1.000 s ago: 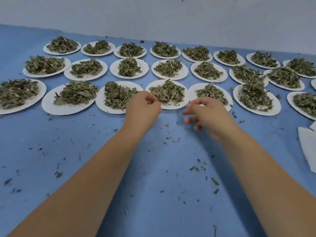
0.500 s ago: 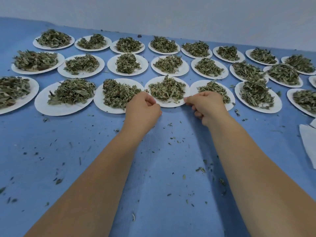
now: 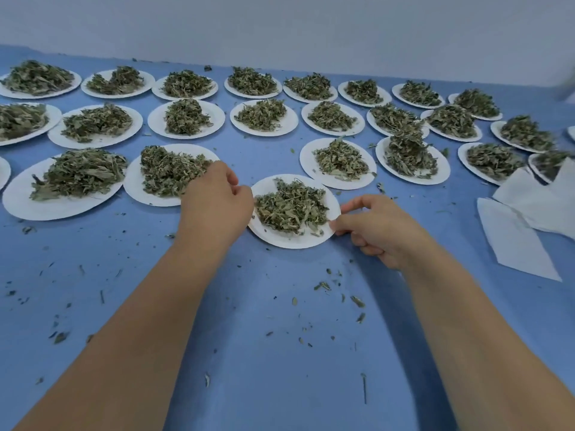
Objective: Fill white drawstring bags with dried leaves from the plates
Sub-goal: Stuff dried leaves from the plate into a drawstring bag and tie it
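Plate (image 3: 292,241) of dried leaves (image 3: 291,206) sits between both hands | white bags (image 3: 522,231) lie right of right hand (image 3: 376,228) | left hand (image 3: 217,203) grips left rim, right hand pinches right rim | likely light, floppy; leaves brittle, spill easily; keep level

1. No text, label, brand, number or sign can be read anywhere in view.
2. The plate (image 3: 292,239), its rim pinched by the fingers of the left hand (image 3: 217,203) and the right hand (image 3: 378,231), shows only plain white where it is bare.
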`<act>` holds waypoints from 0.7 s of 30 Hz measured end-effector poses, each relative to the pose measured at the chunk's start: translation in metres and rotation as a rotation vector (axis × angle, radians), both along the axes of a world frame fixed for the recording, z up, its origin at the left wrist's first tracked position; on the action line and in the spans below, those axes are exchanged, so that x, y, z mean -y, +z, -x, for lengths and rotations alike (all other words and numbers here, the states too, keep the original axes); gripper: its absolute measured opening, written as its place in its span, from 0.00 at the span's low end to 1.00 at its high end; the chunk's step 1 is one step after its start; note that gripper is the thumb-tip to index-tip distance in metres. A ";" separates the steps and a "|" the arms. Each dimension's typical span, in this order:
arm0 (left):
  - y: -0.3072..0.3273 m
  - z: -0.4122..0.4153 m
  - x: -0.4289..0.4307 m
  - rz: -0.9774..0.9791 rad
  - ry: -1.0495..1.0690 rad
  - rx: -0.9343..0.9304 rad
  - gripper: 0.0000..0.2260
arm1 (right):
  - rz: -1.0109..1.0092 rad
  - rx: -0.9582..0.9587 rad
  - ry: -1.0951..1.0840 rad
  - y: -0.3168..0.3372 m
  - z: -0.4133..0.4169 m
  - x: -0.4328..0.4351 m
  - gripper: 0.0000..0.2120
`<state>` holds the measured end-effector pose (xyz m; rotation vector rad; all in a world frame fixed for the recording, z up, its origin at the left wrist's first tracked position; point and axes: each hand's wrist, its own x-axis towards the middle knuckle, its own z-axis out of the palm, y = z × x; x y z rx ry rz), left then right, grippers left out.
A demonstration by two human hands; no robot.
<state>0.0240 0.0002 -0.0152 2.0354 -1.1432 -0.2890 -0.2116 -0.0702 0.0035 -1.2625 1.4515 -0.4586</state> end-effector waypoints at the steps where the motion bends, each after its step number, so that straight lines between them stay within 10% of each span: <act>1: 0.000 0.002 0.000 -0.004 -0.011 0.047 0.06 | 0.004 -0.020 0.005 0.000 0.006 -0.002 0.15; 8: 0.007 0.013 -0.004 -0.017 -0.093 0.269 0.09 | 0.098 -0.129 0.081 0.000 0.024 -0.013 0.15; 15: 0.025 0.070 0.000 0.157 -0.325 0.319 0.11 | 0.754 -0.651 -0.203 -0.001 0.106 0.004 0.12; 21: 0.033 0.146 0.027 0.130 -0.590 0.246 0.10 | 0.377 -0.967 -0.268 -0.022 0.170 0.016 0.26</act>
